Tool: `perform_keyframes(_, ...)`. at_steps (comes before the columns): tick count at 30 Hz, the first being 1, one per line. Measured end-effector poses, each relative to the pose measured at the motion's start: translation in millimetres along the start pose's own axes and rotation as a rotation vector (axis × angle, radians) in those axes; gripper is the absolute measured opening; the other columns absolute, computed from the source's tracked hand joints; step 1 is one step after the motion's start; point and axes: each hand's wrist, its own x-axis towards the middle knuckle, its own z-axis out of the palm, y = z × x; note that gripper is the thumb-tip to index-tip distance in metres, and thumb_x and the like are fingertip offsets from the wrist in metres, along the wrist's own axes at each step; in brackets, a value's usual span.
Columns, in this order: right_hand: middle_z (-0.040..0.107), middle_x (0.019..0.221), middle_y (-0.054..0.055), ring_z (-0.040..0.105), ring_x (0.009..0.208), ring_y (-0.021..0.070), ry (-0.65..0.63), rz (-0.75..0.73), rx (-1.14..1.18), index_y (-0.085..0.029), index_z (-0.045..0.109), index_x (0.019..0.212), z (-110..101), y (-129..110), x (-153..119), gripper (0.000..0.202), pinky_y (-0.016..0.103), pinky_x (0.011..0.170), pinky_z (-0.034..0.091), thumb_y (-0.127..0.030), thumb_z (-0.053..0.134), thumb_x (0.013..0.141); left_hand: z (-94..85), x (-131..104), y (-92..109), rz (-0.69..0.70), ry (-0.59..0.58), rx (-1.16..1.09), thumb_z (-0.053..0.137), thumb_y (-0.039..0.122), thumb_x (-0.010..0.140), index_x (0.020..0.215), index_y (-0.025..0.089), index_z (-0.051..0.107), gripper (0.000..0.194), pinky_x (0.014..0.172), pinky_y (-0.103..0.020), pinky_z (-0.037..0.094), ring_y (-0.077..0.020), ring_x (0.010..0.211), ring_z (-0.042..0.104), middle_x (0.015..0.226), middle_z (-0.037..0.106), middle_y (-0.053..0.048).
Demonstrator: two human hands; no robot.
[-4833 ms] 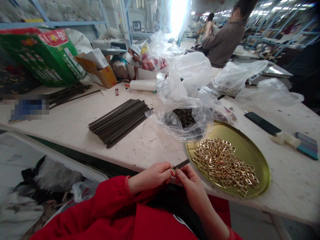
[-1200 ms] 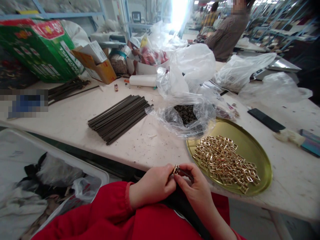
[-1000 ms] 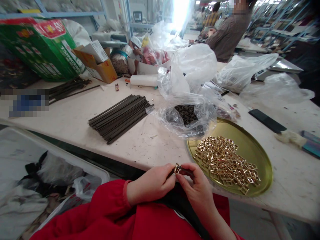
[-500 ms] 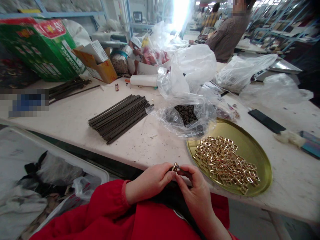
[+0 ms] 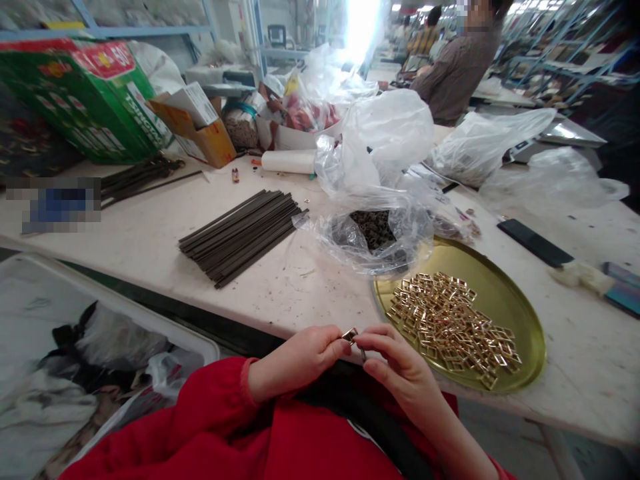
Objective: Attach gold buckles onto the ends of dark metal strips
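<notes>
My left hand [image 5: 313,353] pinches a small gold buckle [image 5: 349,335] between thumb and fingers, above my lap at the table's front edge. Just right of it, my right hand [image 5: 395,360] has its thumb and fingers closed around a small dark piece [image 5: 363,355], its fingertips touching the buckle's side. A round gold tray [image 5: 531,333] lies to the right, bearing a heap of gold buckles [image 5: 450,320]. Behind it, a clear plastic bag [image 5: 325,233] holds small dark pieces [image 5: 376,227]. Dark flat strips [image 5: 243,233] lie in a bundle on the table [image 5: 150,250].
A green box [image 5: 95,107] and an orange carton [image 5: 215,140] stand at the back left. A white roll [image 5: 287,161] lies behind the strips. Right of the tray are a black flat object [image 5: 535,241] and plastic bags [image 5: 495,143]. A person [image 5: 457,67] is farther back.
My right thumb and fingers have spread farther apart, and the dark piece shows more between them. The buckle in my left hand has tilted. The view has shifted very slightly.
</notes>
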Motion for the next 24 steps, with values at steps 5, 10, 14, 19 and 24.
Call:
perform_keyframes(5,0.052,0.084,0.002,0.054,0.082,0.0158,0.033,0.065,0.052,-0.022,0.063,0.081,7,8,2,0.012,0.028,0.075,0.047,-0.030,0.066,0.073,4.8,1,3,0.009,-0.011,0.068,0.030,0.034,0.091,0.079,0.016,0.054,0.032,0.055,-0.020,0.031,-0.0113,0.062,0.047,0.071,0.056,0.001)
perform_keyframes(10,0.051,0.081,0.000,0.053,0.079,0.0138,0.047,0.084,0.096,-0.022,0.062,0.077,10,12,3,0.003,0.024,0.072,0.045,-0.025,0.063,0.075,10.4,2,2,0.016,0.008,0.143,0.032,0.031,0.090,0.080,0.016,0.054,0.029,0.054,-0.021,0.030,-0.0113,0.060,0.046,0.070,0.056,0.000)
perform_keyframes(14,0.051,0.077,0.000,0.052,0.075,0.0130,0.061,0.119,0.127,-0.021,0.060,0.072,9,11,4,0.006,0.022,0.066,0.045,-0.025,0.062,0.076,12.2,3,0,0.027,0.018,0.193,0.032,0.028,0.090,0.080,0.016,0.054,0.027,0.055,-0.022,0.031,-0.0119,0.061,0.047,0.071,0.058,-0.001)
perform_keyframes(19,0.053,0.077,0.000,0.053,0.074,0.0134,0.068,0.178,0.131,-0.019,0.059,0.072,9,10,4,0.008,0.022,0.065,0.045,-0.026,0.061,0.076,12.9,2,-1,0.041,0.025,0.214,0.030,0.028,0.090,0.079,0.016,0.054,0.029,0.055,-0.022,0.031,-0.0120,0.059,0.047,0.071,0.058,-0.001)
perform_keyframes(24,0.056,0.072,0.000,0.054,0.067,0.0128,0.070,0.299,0.205,-0.018,0.056,0.076,10,13,2,0.014,0.023,0.061,0.046,-0.032,0.060,0.077,12.0,1,0,0.060,0.010,0.189,0.031,0.026,0.090,0.080,0.017,0.054,0.027,0.056,-0.022,0.032,-0.0122,0.062,0.049,0.072,0.059,0.000)
